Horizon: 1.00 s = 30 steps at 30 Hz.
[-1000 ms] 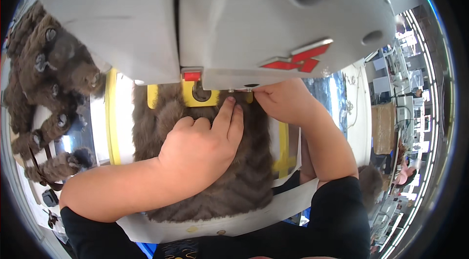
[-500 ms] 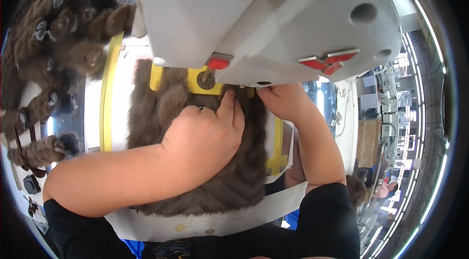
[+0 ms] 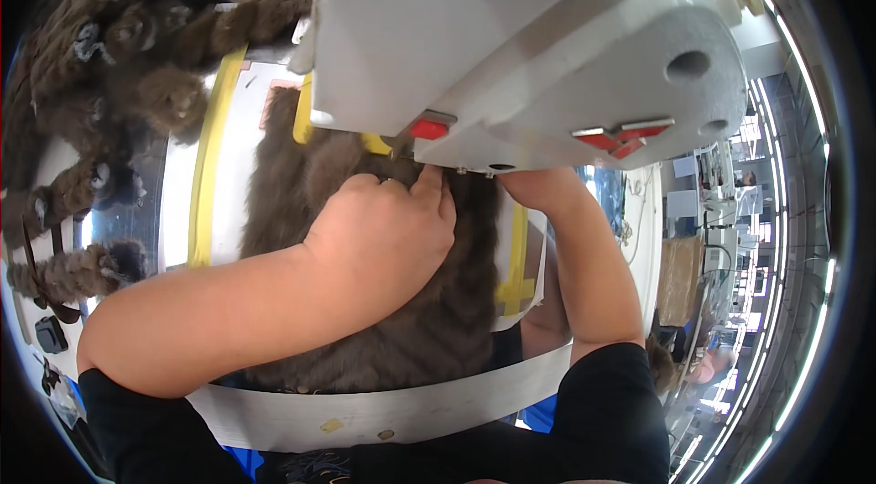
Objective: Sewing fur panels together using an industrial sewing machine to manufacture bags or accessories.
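A brown fur piece (image 3: 429,329) lies under the white sewing machine head (image 3: 474,37). My left hand (image 3: 388,219) rests on the fur, its index and middle fingers stretched toward the underside of the machine and touching the pile; its thumb is hidden. To the right of the needle area, my right hand (image 3: 538,187) reaches in at the fur's edge. The machine covers its fingers, so what they hold does not show. Part of a yellow plate (image 3: 375,144) shows beneath the machine, beyond my left hand.
Many brown fur pieces (image 3: 119,55) are heaped at the left. Yellow tape strips (image 3: 208,183) run along the white work surface. A white band of table edge (image 3: 365,420) lies close to my body. A cardboard box (image 3: 680,281) stands at the right, with a person (image 3: 710,364) farther off.
The view has shifted slightly, and the machine now hides more of the yellow plate. Both hands keep nearly the same places on the fur.
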Available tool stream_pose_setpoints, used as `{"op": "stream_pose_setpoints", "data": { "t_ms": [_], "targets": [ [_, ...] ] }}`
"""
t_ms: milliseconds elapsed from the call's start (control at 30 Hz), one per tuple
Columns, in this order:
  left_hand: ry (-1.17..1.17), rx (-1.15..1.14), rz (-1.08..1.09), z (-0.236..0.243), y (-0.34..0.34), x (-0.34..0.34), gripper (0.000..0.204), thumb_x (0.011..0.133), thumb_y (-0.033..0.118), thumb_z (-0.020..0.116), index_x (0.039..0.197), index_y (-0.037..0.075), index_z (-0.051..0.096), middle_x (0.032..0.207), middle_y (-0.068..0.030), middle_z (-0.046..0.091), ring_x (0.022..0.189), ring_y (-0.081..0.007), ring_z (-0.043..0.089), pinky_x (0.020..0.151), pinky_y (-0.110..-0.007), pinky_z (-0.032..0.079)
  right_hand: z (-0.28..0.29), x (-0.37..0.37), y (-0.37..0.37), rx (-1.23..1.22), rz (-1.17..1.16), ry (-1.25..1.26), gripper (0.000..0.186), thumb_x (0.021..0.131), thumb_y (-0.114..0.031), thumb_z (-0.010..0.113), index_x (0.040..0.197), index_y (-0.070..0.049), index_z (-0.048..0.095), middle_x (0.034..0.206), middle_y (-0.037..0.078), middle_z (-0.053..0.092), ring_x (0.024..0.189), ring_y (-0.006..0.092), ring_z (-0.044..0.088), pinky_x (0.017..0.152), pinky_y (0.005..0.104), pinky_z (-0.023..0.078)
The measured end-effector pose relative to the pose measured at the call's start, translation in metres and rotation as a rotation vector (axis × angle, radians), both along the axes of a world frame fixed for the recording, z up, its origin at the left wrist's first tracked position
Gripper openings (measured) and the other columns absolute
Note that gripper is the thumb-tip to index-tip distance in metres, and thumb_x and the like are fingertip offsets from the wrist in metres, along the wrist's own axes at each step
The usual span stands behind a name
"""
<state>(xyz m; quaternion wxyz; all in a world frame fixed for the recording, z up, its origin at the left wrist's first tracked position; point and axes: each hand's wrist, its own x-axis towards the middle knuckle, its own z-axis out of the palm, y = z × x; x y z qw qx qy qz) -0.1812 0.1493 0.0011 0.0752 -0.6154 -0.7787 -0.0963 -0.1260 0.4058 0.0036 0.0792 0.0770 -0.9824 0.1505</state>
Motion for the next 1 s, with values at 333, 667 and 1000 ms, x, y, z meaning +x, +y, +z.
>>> {"op": "stream_pose_setpoints", "data": {
  "t_ms": [333, 667, 1000],
  "targets": [
    [0.004, -0.074, 0.042, 0.012, -0.009, -0.003, 0.047, 0.079, 0.016, 0.065, 0.122, -0.004, 0.068, 0.128, -0.0211, 0.069, 0.068, -0.0181, 0.069, 0.062, -0.032, 0.052, -0.009, -0.003, 0.003, 0.258, -0.05, -0.039, 0.02, 0.087, -0.012, 0.068, 0.106, -0.01, 0.076, 0.1, 0.012, 0.075, 0.093, 0.0329, 0.071, 0.08, 0.0435, 0.056],
    [0.071, 0.061, 0.024, 0.008, -0.011, -0.009, 0.045, 0.076, 0.015, 0.068, 0.117, -0.003, 0.072, 0.117, -0.0161, 0.074, 0.073, -0.0184, 0.068, 0.07, -0.034, 0.05, 0.003, 0.0, -0.006, -0.161, -0.015, -0.079, 0.028, 0.091, -0.012, 0.065, 0.118, -0.012, 0.074, 0.112, 0.011, 0.074, 0.103, 0.0295, 0.07, 0.085, 0.0408, 0.055],
    [-0.009, 0.099, 0.014, 0.012, -0.003, -0.017, 0.026, 0.081, 0.01, 0.061, 0.106, 0.005, 0.066, 0.101, -0.0065, 0.068, 0.088, -0.0246, 0.064, 0.079, -0.038, 0.046, 0.011, 0.045, -0.023, -0.327, 0.171, 0.056, 0.051, 0.079, 0.003, 0.062, 0.126, -0.012, 0.074, 0.121, 0.008, 0.073, 0.101, 0.0281, 0.072, 0.082, 0.0356, 0.059]
  ]
}}
